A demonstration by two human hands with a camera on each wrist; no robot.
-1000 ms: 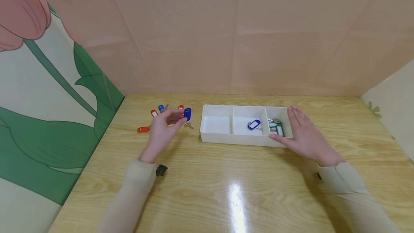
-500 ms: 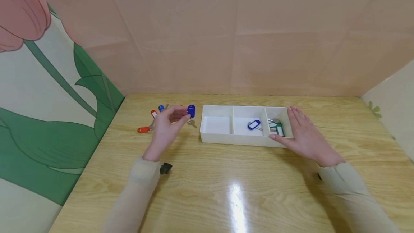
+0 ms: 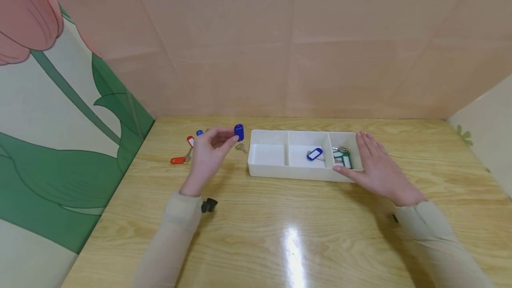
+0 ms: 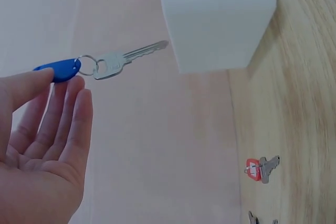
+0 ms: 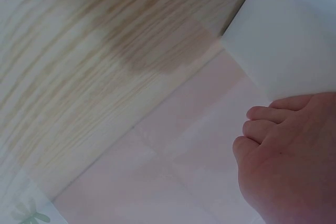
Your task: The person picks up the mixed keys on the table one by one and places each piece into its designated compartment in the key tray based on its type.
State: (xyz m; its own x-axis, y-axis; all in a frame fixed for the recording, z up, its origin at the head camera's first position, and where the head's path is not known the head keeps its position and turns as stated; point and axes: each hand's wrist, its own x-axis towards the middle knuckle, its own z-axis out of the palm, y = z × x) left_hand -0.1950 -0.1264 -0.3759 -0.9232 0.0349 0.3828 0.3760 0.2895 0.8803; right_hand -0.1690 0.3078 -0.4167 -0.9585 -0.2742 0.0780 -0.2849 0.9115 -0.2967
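Note:
My left hand pinches a blue key tag between thumb and fingertips, above the table and left of the white divided box. From the tag's ring hangs a silver key, its tip pointing towards the box end in the left wrist view. My right hand rests on the box's right end, thumb at the front wall and straight fingers along the end. A blue-framed key tag with its key lies in the middle compartment. Green key tags with keys lie in the right one; the left one holds nothing.
Left of the box, partly behind my left hand, lie an orange-red key tag, a red-framed tag and a blue tag. Another red tag with a key shows in the left wrist view. A pink wall covering backs the table.
My left hand has moved right and slightly away from me with the blue key tag and key, closer to the box. My right hand and the box have stayed put.

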